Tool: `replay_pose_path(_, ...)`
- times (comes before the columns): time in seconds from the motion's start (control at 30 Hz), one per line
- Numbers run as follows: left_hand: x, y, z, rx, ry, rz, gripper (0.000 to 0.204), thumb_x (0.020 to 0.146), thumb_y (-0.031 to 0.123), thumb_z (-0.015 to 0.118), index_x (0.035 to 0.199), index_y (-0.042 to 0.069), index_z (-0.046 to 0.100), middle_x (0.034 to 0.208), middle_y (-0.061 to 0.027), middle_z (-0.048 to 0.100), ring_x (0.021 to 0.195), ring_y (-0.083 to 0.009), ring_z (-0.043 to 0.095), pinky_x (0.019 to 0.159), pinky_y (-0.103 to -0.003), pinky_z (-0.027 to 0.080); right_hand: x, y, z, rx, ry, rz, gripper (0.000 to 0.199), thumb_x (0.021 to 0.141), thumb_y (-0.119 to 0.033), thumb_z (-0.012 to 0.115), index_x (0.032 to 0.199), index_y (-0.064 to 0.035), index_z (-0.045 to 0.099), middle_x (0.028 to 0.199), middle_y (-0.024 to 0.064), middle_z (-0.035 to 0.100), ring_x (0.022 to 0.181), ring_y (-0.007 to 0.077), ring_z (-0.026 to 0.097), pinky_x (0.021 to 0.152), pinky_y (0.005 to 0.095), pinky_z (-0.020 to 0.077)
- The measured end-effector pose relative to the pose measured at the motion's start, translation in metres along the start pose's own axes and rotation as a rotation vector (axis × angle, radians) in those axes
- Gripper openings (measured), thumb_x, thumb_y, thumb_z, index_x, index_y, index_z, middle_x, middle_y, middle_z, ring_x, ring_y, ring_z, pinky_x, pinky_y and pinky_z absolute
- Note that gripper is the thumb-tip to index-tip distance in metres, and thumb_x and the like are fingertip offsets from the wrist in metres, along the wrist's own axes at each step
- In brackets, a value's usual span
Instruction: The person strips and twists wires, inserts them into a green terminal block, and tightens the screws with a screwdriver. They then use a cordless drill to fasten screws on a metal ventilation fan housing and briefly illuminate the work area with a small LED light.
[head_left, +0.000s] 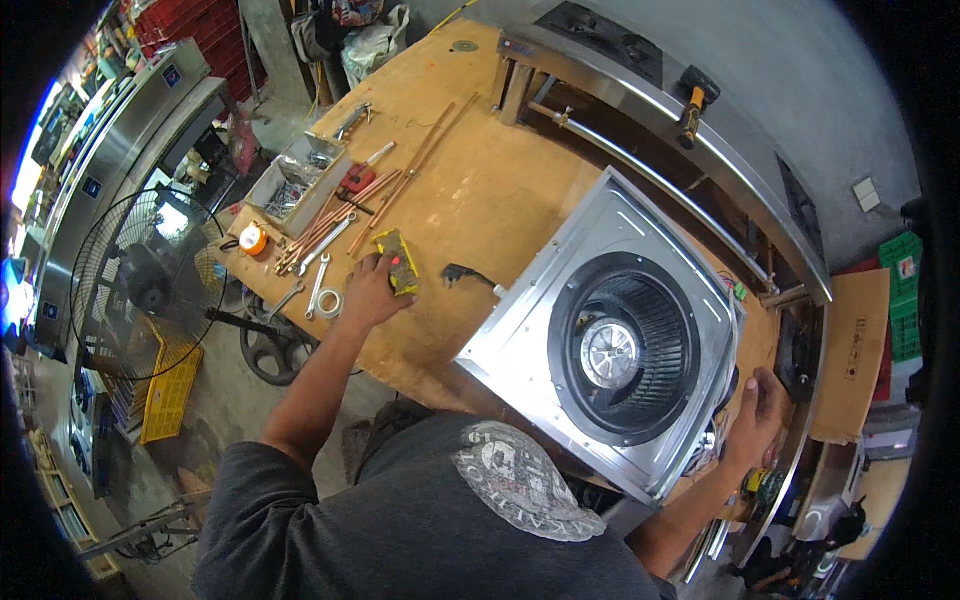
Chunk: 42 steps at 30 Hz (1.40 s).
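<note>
A cluttered workshop surrounds your wooden tabletop point(480, 190). Your left hand point(372, 290), left of centre, lies flat with fingers spread on a yellow-and-black multimeter point(398, 262). Your right hand point(756, 412), at lower right, closes its grip on the edge of the square steel blower housing point(600, 335). Copper tubes point(345, 205) and wrenches point(322, 265) lie at upper left.

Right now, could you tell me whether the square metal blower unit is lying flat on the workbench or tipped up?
Tipped up: the blower unit leans, its round fan opening facing upward, while the right hand steadies its far edge.
</note>
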<state>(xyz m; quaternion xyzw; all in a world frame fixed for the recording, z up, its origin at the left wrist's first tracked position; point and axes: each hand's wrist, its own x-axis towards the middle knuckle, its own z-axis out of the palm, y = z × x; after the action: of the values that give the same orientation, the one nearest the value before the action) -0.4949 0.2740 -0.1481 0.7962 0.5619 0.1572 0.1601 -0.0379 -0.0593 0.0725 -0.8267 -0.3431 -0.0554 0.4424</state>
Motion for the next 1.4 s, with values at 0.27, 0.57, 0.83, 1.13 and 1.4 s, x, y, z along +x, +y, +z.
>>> replay_pose_path(0.27,0.010,-0.011,0.003,-0.096,-0.033,-0.111,0.091,0.073,0.048,0.080,0.141,0.000,0.043,0.126,-0.0256,0.056,0.117,-0.0428,0.055,0.096,-0.053,0.045,-0.023,-0.120,0.089,-0.014,-0.298,-0.233,0.027,0.088,-0.018,0.072,0.108,-0.0008,0.071,0.099,0.0137,0.072,0.091,0.0244,0.069,0.084,0.0358,0.0528)
replay_pose_path(0.57,0.036,-0.026,0.030,-0.360,-0.001,-0.364,0.100,0.069,0.044,0.088,0.140,-0.005,0.037,0.115,-0.0290,0.065,0.103,-0.0419,0.065,0.088,-0.049,0.051,-0.022,-0.224,0.320,-0.286,-1.192,-0.650,0.038,0.085,-0.025,0.065,0.114,-0.0019,0.070,0.111,0.0212,0.070,0.104,0.0390,0.066,0.092,0.0435,0.0518)
replay_pose_path(0.83,-0.008,-0.030,-0.004,-0.994,-0.250,-0.510,0.077,0.074,0.020,0.088,0.133,-0.004,0.045,0.115,-0.0143,0.067,0.098,-0.0199,0.067,0.083,-0.035,0.056,-0.050,-0.201,0.515,-1.062,-1.633,-0.461,0.020,0.077,-0.018,0.071,0.093,-0.0058,0.076,0.097,0.0163,0.073,0.081,0.0297,0.069,0.073,0.0447,0.0542)
replay_pose_path(1.13,-0.021,-0.043,0.025,-0.922,-0.312,-0.066,0.075,0.070,0.020,0.087,0.134,0.005,0.050,0.114,-0.0167,0.069,0.106,-0.0277,0.066,0.092,-0.037,0.052,-0.031,-0.174,0.505,-1.019,-1.872,-0.633,0.021,0.069,-0.017,0.084,0.085,-0.0080,0.073,0.083,0.0123,0.073,0.069,0.0260,0.067,0.063,0.0446,0.0533)
replay_pose_path(1.4,0.021,0.018,-0.039,-0.423,-0.598,0.076,0.067,0.061,0.023,0.084,0.122,0.004,0.064,0.105,-0.0203,0.072,0.100,-0.0351,0.068,0.087,-0.040,0.054,-0.006,-0.177,0.449,-0.884,-1.724,-0.845,0.015,0.069,-0.015,0.080,0.080,-0.0070,0.076,0.075,0.0113,0.073,0.064,0.0245,0.067,0.057,0.0421,0.0514)
